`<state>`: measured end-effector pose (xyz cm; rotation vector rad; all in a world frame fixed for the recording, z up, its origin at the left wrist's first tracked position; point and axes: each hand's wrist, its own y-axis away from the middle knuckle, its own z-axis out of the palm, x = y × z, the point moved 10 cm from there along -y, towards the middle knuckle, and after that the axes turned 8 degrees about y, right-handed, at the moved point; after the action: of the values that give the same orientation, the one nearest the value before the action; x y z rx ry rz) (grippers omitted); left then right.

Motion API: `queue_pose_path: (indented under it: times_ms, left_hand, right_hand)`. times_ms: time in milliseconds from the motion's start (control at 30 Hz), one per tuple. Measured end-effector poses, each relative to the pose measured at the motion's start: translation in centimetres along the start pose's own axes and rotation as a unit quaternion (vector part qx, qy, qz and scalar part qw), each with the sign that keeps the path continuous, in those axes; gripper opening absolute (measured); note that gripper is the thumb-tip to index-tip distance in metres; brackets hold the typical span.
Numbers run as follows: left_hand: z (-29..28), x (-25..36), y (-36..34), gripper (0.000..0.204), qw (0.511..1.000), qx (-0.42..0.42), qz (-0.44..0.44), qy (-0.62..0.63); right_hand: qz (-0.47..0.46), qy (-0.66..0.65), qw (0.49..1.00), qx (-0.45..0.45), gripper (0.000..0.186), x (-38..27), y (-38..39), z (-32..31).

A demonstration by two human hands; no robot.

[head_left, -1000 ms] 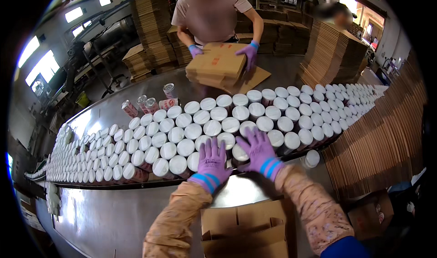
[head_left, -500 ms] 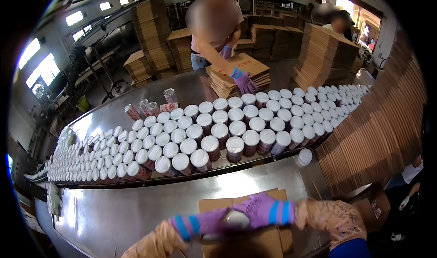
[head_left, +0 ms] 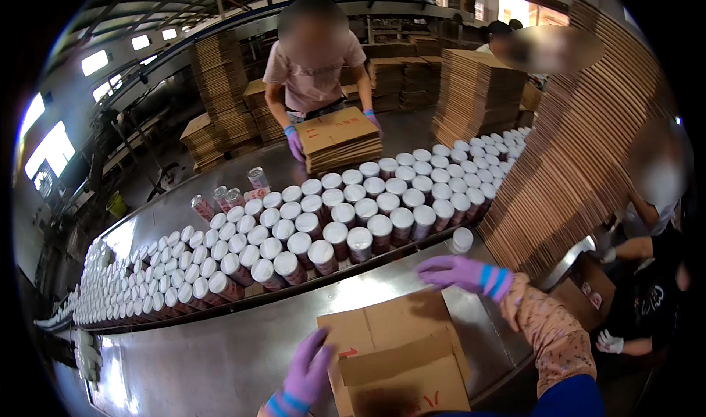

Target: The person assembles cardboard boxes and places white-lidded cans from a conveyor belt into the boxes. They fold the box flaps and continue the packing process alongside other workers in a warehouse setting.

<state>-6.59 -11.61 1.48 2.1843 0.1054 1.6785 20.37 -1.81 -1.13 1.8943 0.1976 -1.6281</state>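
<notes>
An open brown cardboard box (head_left: pixel 401 315) lies below me on the metal table, its flaps spread. My left hand (head_left: pixel 307 369), in a purple glove with blue bands, is beside the box's left edge, fingers apart and holding nothing. Over the far right side of the box, my right hand (head_left: pixel 457 272) stretches leftward in a matching glove, open and empty. Just beyond it stands a single white-lidded can (head_left: pixel 461 240), apart from the others. Rows of white-lidded cans (head_left: pixel 321 254) fill the raised surface ahead. The lower inside of the box is dark and blurred.
Flat cardboard (head_left: pixel 566 137) is stacked high at the right. Across the cans, a person grips a cardboard stack (head_left: pixel 340 139) with two gloved hands. Several lidless cans (head_left: pixel 234 198) stand at the far left. Other people are at the right. A metal lip edges the can rows.
My hands were together around a white-lidded can over the box; now they are apart and empty. The person opposite has gone from one hand on the cardboard to both. My view has shifted.
</notes>
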Motion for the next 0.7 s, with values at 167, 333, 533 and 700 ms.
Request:
queue_pose_path:
  times_ms: [167,333,533,700]
  left_hand:
    - [3.3,-20.2,9.8,0.06,0.885,-0.05,-0.35,0.303]
    - [8.9,-20.2,5.4,0.049,0.882,0.056,-0.266,0.386]
    - [22.7,-16.0,-0.5,0.043,0.9,-0.007,-0.233,0.369]
    - [46.5,-9.7,-7.9,0.054,0.902,-0.265,-0.246,0.236]
  right_hand:
    - [0.04,0.058,0.988,-0.139,0.053,10.1,8.5,10.5]
    - [-0.186,0.038,0.982,0.019,0.051,7.6,15.2,10.5]
    - [-0.259,0.023,0.887,0.382,0.043,12.7,30.9,0.1]
    - [-0.164,-0.086,0.755,0.629,0.058,20.7,42.6,-8.8]
